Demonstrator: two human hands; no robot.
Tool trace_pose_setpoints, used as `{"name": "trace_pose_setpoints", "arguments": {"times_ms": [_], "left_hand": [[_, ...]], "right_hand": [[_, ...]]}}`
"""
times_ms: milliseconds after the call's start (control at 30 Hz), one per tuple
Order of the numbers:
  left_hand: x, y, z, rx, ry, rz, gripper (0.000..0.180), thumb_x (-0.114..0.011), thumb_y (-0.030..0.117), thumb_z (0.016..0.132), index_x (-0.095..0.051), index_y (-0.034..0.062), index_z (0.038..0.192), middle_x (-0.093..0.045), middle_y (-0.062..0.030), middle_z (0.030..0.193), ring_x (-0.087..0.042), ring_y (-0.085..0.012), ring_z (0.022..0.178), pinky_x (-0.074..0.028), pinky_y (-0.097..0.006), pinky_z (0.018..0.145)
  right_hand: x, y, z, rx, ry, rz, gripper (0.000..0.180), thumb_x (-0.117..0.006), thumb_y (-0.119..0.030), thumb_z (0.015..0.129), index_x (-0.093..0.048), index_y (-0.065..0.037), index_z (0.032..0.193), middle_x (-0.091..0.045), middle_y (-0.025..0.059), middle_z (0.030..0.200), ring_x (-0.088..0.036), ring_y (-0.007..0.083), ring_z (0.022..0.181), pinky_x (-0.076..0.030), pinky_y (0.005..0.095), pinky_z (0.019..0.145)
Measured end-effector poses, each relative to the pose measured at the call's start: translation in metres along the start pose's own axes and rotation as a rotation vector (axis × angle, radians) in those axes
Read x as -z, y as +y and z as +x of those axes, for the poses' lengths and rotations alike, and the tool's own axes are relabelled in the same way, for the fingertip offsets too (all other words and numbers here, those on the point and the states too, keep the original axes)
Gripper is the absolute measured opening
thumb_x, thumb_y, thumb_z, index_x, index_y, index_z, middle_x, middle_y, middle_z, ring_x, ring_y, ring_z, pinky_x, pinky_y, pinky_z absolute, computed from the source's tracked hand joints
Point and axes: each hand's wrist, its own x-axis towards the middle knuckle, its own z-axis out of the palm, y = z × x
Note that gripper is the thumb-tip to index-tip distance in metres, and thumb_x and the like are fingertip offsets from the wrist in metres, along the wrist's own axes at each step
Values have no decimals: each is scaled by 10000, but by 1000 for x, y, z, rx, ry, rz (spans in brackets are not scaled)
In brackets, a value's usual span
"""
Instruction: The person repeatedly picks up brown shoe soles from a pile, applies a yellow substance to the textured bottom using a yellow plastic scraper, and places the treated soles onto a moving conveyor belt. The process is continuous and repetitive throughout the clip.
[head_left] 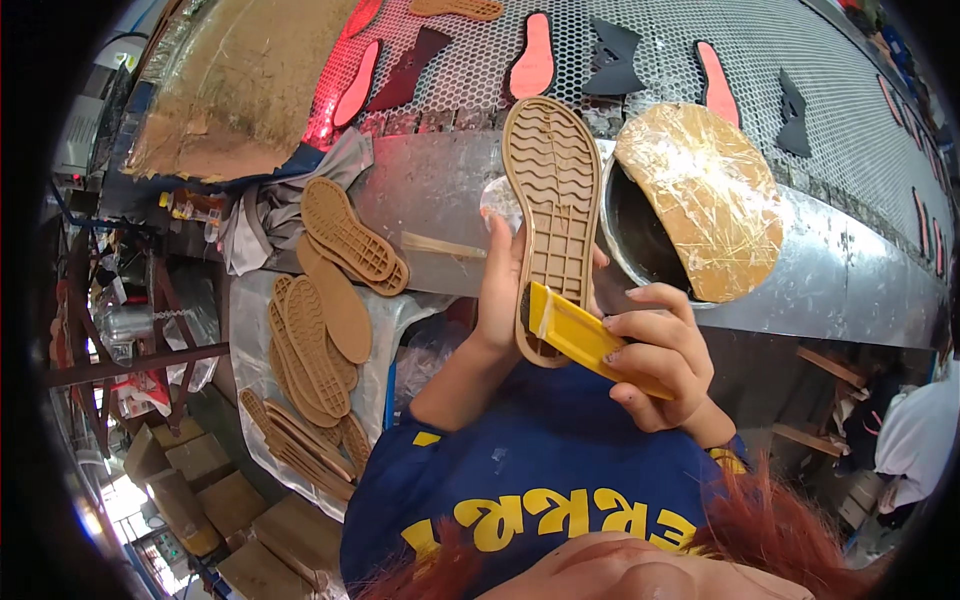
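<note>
My left hand point(498, 290) grips a tan shoe outsole point(553, 190) by its side and holds it up. The sole's tread, with wavy ridges toward the toe and a square grid toward the heel, faces me. In my right hand point(668, 350) is a yellow-handled brush point(585, 342), pinched between thumb and fingers. Its dark bristle end is at the heel-side left edge of the sole and seems to touch it. Right of the sole, a round metal pot point(640, 235) with dark inside is partly covered by a tape-wrapped cardboard lid point(715, 190).
Several tan soles point(318, 345) lie in piles on a plastic-covered surface point(250, 345) at left. Beyond the metal ledge point(430, 180), a mesh conveyor point(660, 60) carries pink insoles point(535, 60) and dark cut pieces point(612, 58). A grey cloth point(280, 205) and cardboard boxes point(230, 500) are leftward.
</note>
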Motion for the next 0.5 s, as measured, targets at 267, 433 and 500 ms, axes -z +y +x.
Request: {"name": "trace_pose_setpoints", "arguments": {"times_ms": [267,433,500], "left_hand": [[0,0,4,15,-11,-53,788,-133,620,947,-404,-44,1275,-561,-265,1030,-652,-321,661,-583,-402,577],[1,1,4,55,-5,-71,769,-151,595,958,-423,-58,1260,-570,-275,1015,-655,-319,660,-580,-388,550],[-2,2,5,55,6,-59,766,-151,593,959,-429,-55,1259,-574,-272,1010,-654,-314,650,-577,-377,539]], "right_hand": [[10,3,5,-8,-52,93,229,-672,-256,821,-610,-50,897,-631,135,976,-578,244,771,-441,450,844],[12,18,7,-18,-57,251,197,-662,-242,822,-613,-54,851,-641,134,970,-567,247,785,-438,445,846],[15,23,10,-22,-77,332,187,-651,-226,828,-615,-43,843,-640,146,967,-567,259,792,-434,432,839]]}}
